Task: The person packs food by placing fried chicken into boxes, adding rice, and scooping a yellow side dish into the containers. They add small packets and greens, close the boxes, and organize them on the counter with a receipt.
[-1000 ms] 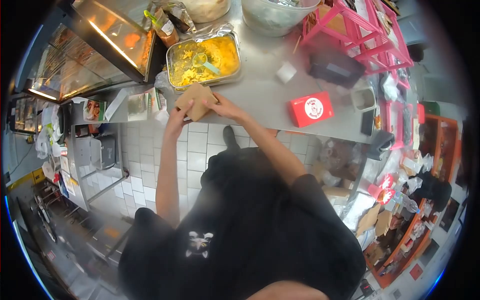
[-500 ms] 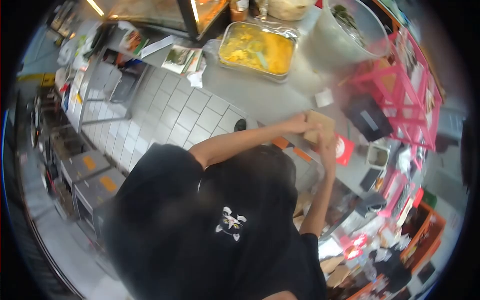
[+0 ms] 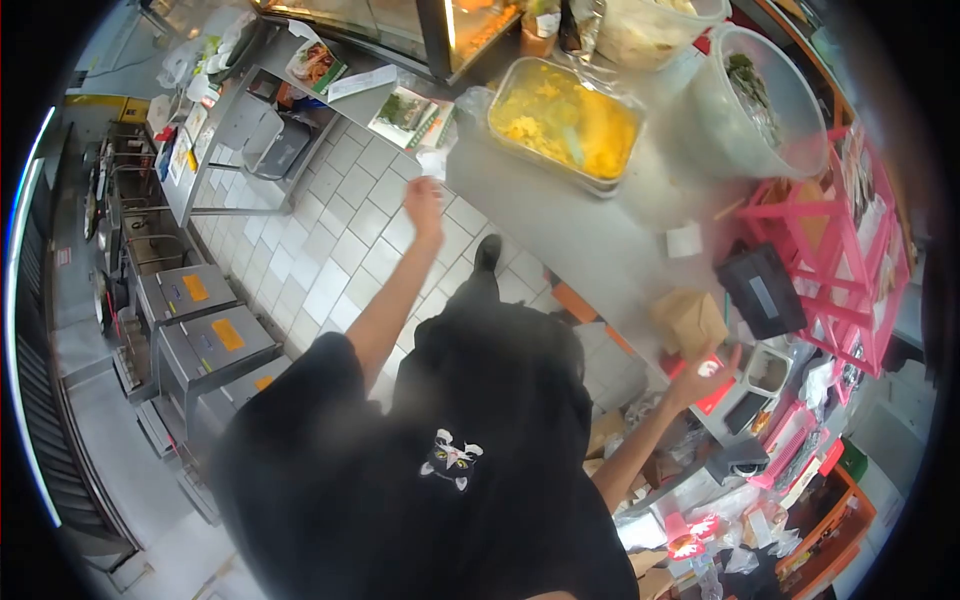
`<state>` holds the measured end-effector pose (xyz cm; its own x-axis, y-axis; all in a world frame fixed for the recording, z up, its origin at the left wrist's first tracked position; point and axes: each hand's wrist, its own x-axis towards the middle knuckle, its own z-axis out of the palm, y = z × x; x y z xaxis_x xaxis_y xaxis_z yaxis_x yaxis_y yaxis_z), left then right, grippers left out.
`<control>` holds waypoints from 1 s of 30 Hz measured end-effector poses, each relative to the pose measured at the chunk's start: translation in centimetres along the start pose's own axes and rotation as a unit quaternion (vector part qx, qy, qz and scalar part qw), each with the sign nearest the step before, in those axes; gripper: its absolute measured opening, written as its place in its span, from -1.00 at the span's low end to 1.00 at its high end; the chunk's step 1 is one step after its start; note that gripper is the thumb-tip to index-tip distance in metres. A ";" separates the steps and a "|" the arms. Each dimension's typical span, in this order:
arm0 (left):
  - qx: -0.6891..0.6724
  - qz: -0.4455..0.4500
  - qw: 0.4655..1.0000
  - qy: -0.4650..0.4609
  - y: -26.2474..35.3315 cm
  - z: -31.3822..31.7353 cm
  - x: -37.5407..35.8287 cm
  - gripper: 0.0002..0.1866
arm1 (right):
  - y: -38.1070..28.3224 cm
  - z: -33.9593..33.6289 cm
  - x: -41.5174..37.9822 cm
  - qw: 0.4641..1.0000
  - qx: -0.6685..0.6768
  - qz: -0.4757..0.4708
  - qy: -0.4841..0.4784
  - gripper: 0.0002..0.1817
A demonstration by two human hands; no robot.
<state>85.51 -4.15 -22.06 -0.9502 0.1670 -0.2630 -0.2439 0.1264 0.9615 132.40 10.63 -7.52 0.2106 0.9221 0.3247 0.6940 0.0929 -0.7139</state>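
Note:
A brown cardboard box (image 3: 690,320) rests on the steel counter (image 3: 560,225), with no hand on it. My right hand (image 3: 705,375) hovers just below it, fingers apart, over a red box (image 3: 718,392) that it partly hides. My left hand (image 3: 424,200) is lifted at the counter's left edge, near some leaflets (image 3: 410,110), and holds nothing. A foil tray of yellow food (image 3: 565,125) with a scoop in it stands further back on the counter.
A big clear tub (image 3: 750,100) and a pink wire rack (image 3: 840,230) crowd the right side. A black device (image 3: 765,290) lies beside the brown box. A lit display case (image 3: 440,25) stands at the back. Steel cabinets (image 3: 200,330) line the tiled floor on the left.
Both hands have let go of the brown box, which now sits on the counter. My left hand swung away to the left; my right hand dropped towards the red box.

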 end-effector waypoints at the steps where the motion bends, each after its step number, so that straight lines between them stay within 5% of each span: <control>1: -0.015 -0.013 0.999 0.042 1.0 -2.1 3.2 -0.65 | -2.2 0.8 -0.5 0.997 -0.015 -0.046 0.053 -0.53; 3: -0.030 -0.031 0.996 0.079 3.4 -4.5 8.2 -0.60 | -4.8 5.0 -2.5 0.997 0.058 -0.036 -0.032 -0.59; 6: -0.022 0.043 0.999 -0.012 7.9 -5.7 13.2 -0.43 | -13.4 13.1 -5.2 0.915 0.207 0.049 -0.344 -0.68; 7: 0.007 0.028 0.993 -0.114 9.4 -5.6 14.7 -0.41 | -15.8 16.8 -6.3 0.874 0.202 0.009 -0.441 -0.64; 9: 0.119 0.005 0.955 -0.272 12.0 -5.0 17.4 -0.25 | -20.1 24.7 -9.7 0.785 0.272 0.049 -0.555 -0.40; 10: 0.120 0.003 0.953 -0.279 12.7 -4.6 18.1 -0.25 | -21.4 28.9 -11.4 0.751 0.266 0.081 -0.598 -0.22; 12: 0.226 -0.039 0.897 -0.378 13.3 -3.0 18.7 -0.17 | -25.0 35.6 -14.3 0.752 0.247 0.103 -0.602 -0.06; 15: 0.230 -0.017 0.890 -0.393 12.3 -1.4 18.3 -0.29 | -30.4 35.9 -15.7 0.766 0.264 0.102 -0.577 0.09; 17: 0.182 -0.027 0.896 -0.403 11.7 -1.2 17.4 -0.46 | -28.6 37.1 -17.7 0.861 0.189 -0.154 -0.447 0.11; 22: 0.188 -0.034 0.878 -0.439 10.3 -0.2 12.0 -0.37 | -22.0 34.1 -17.2 0.851 0.213 -0.085 -0.473 0.08; 24: 0.268 0.048 0.890 -0.367 7.8 0.8 8.9 -0.32 | -19.4 31.1 -15.9 0.861 0.177 -0.063 -0.473 0.05; 26: 0.251 0.026 0.891 -0.377 6.7 1.0 5.5 -0.22 | -17.2 27.9 -14.9 0.831 0.176 0.060 -0.523 0.04; 30: 0.098 -0.077 0.915 -0.384 5.7 2.3 -0.7 -0.17 | -16.7 23.6 -14.1 0.843 0.194 0.071 -0.496 0.01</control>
<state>85.23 -1.33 -16.61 -0.4732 0.7600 -0.4456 -0.2532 0.3671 0.8950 101.58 4.97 -14.77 -0.5407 0.7769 -0.3227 0.3931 -0.1059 -0.9134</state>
